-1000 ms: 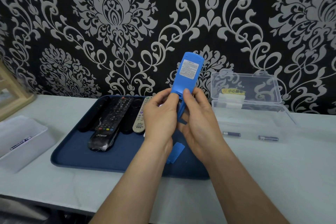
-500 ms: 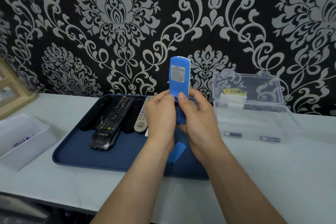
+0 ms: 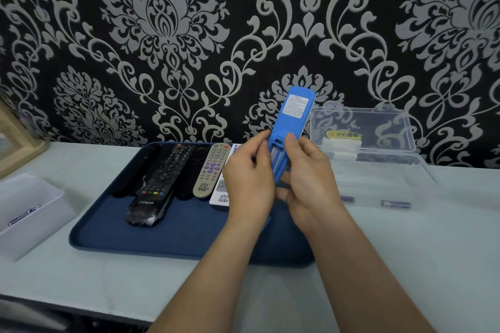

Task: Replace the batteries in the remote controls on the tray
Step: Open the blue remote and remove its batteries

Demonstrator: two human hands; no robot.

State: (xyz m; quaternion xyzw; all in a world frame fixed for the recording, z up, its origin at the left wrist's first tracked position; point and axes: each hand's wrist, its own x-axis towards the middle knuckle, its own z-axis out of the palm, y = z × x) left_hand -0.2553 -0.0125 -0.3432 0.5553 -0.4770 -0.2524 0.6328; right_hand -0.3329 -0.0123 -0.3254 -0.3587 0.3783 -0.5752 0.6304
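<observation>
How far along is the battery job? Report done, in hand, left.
Done: the blue remote has its cover off, compartment open. In hand: the right hand grips it; the left hand is at the compartment, contents unclear. Left: the other remotes lie face up on the tray; two batteries wait in the clear box.

Looks matt and smooth on the blue remote [image 3: 290, 121], plastic with a white paper label [image 3: 295, 106] stuck on. Gleams on the black remote [image 3: 151, 197], wrapped in glossy, crinkled clear film. Reads as matt dark blue on the tray [image 3: 173, 235], clear glossy plastic on the box [image 3: 378, 127], pale bare wood on the frame [image 3: 16, 149], rough-looking grey pattern on the wallpaper [image 3: 162, 35].
</observation>
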